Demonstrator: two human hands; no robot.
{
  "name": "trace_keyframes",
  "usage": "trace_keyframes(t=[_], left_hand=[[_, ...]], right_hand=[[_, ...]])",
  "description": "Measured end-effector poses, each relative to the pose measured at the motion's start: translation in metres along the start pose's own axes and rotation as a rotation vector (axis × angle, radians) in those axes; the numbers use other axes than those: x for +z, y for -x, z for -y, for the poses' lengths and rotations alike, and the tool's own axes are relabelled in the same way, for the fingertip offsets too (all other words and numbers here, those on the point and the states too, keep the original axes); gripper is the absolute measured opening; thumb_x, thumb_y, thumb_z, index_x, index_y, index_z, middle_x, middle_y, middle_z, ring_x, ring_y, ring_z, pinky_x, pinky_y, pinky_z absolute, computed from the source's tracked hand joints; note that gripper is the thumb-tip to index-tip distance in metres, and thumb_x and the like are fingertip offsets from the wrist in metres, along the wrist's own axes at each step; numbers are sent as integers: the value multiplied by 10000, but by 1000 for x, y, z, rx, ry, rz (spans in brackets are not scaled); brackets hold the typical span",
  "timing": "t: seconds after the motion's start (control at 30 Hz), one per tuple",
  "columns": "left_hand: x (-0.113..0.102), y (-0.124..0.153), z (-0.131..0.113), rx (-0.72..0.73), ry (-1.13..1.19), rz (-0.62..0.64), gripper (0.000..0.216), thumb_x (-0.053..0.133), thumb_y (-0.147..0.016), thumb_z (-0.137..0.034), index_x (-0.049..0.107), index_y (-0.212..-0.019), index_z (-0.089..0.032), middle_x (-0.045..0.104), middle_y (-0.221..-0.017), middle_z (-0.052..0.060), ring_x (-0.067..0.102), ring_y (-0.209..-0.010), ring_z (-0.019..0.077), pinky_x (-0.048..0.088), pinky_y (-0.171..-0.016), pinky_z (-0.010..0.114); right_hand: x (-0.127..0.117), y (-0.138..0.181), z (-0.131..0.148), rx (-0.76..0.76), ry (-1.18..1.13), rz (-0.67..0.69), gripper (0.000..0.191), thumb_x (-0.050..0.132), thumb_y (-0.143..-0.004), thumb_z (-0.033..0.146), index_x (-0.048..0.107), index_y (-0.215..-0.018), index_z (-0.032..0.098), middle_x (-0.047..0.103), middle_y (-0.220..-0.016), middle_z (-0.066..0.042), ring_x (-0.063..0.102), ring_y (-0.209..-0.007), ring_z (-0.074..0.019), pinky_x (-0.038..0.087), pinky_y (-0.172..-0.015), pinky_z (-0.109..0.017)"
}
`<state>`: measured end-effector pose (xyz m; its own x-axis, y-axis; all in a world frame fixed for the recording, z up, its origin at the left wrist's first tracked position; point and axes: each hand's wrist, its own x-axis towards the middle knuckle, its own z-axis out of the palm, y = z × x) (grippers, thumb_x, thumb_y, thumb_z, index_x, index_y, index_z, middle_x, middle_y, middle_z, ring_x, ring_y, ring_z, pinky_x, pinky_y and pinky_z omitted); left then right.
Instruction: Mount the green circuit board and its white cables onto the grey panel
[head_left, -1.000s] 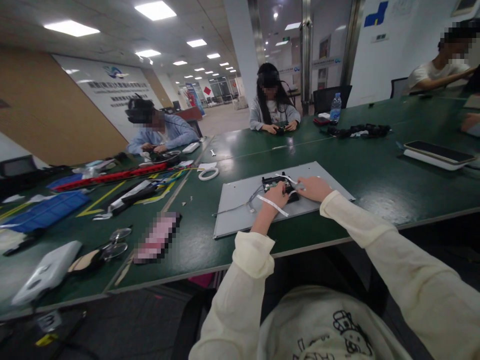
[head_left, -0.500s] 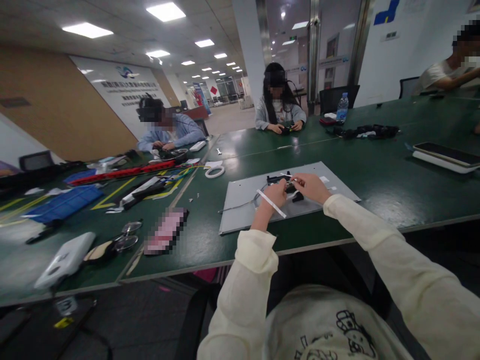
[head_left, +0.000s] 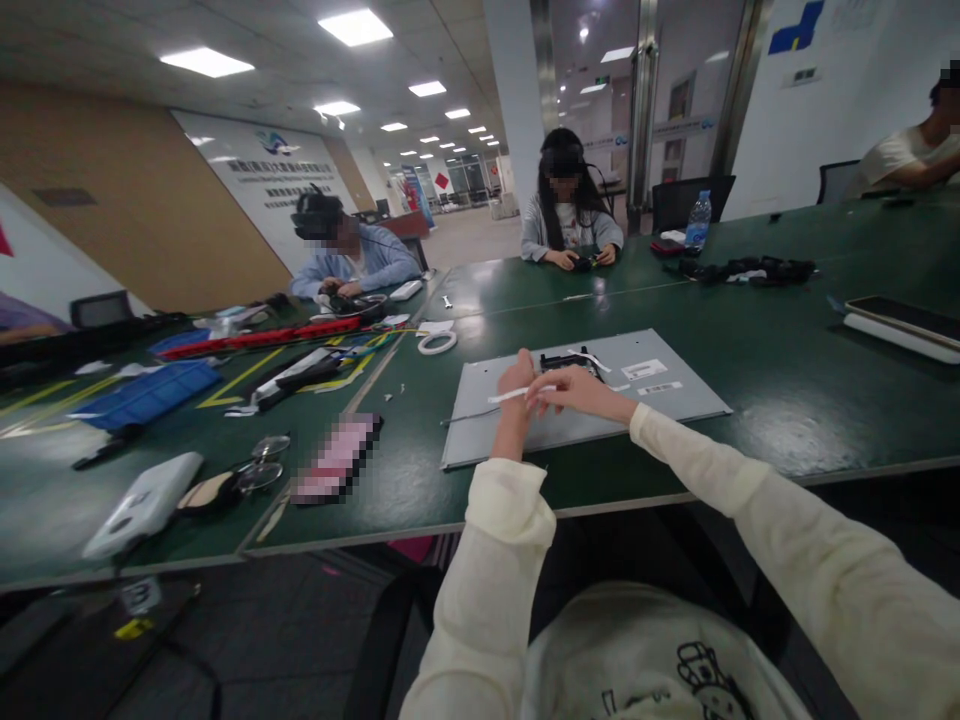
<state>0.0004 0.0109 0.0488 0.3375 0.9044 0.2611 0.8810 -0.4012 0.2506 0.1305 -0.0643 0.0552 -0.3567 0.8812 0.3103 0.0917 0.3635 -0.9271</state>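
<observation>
A strip of white tape (head_left: 504,397) lies across the back of my left hand (head_left: 516,378), near the wrist. That hand is raised over the left part of a flat grey panel (head_left: 600,415), its fingers turned away and mostly hidden. My right hand (head_left: 576,388) reaches across and pinches the strip's right end between its fingers. Behind my right hand, a black bracket-like part (head_left: 559,360) rests on the panel with white strips (head_left: 592,360) on it. A thin grey cable (head_left: 476,416) runs off the panel's left edge.
A white tape roll (head_left: 437,342) lies beyond the panel. Left of me are a pink phone (head_left: 339,458), glasses (head_left: 262,470), a white device (head_left: 146,505) and a blue basket (head_left: 146,393). Two people work across the green table (head_left: 510,300); a bottle (head_left: 698,222) stands far right.
My right hand has moved left from the black part to the tape strip on my left hand. My left hand has come off the part, leftward. The camera view has shifted slightly.
</observation>
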Motion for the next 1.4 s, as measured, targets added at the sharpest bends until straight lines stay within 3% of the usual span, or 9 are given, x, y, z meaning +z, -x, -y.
trace_keyframes(t=[0.2, 0.33, 0.47, 0.63, 0.87, 1.1, 1.4], left_hand=[[7, 2, 11, -22, 17, -139, 278, 449, -905, -193, 544, -1165, -173, 651, -1069, 112, 605, -1040, 233, 440, -857, 307], [11, 5, 30, 18, -13, -108, 255, 594, -839, -253, 597, -1075, -156, 620, -1088, 125, 569, -1065, 244, 431, -918, 332], [10, 11, 51, 54, 13, -46, 218, 609, -826, -256, 630, -1020, -158, 627, -1034, 115, 586, -1016, 235, 447, -884, 321], [6, 12, 57, 54, 49, -29, 157, 590, -800, -149, 659, -939, -173, 656, -938, 86, 616, -894, 206, 456, -809, 294], [6, 9, 55, 32, 37, -14, 148, 582, -840, -200, 696, -929, -170, 692, -927, 90, 629, -884, 203, 449, -799, 284], [7, 9, 57, 9, 126, -36, 146, 605, -814, -213, 706, -917, -188, 712, -923, 73, 639, -910, 204, 457, -808, 270], [7, 10, 66, 4, 303, -34, 310, 636, -738, -154, 645, -1048, -179, 704, -868, 39, 648, -770, 171, 468, -717, 256]], right_hand=[[-6, -39, 1, -28, -185, -385, 297, 625, -834, 399, 677, -1048, 199, 709, -1077, -65, 689, -880, -162, 521, -635, -210], [12, -47, -24, 28, -225, -499, 240, 592, -843, 322, 663, -1019, 175, 718, -1048, -71, 693, -800, -130, 482, -568, -166], [27, -41, -47, 145, -259, -483, 226, 577, -853, 268, 649, -1045, 171, 725, -1031, -65, 692, -747, -110, 449, -522, -138], [29, -36, -49, 145, -251, -463, 229, 515, -893, 233, 613, -1090, 170, 713, -1076, -79, 685, -675, -90, 435, -482, -128], [31, -36, -42, -89, -101, -449, 316, 480, -928, 295, 597, -1205, 199, 686, -1152, -69, 689, -726, -102, 450, -494, -135], [37, -36, -50, 199, 36, -381, 287, 487, -889, 140, 675, -1105, 122, 724, -1047, -84, 631, -489, -82, 482, -491, -175], [35, -37, -50, 266, -13, -419, 275, 532, -880, 136, 682, -1107, 100, 738, -1005, -77, 608, -467, -68, 492, -499, -163]])
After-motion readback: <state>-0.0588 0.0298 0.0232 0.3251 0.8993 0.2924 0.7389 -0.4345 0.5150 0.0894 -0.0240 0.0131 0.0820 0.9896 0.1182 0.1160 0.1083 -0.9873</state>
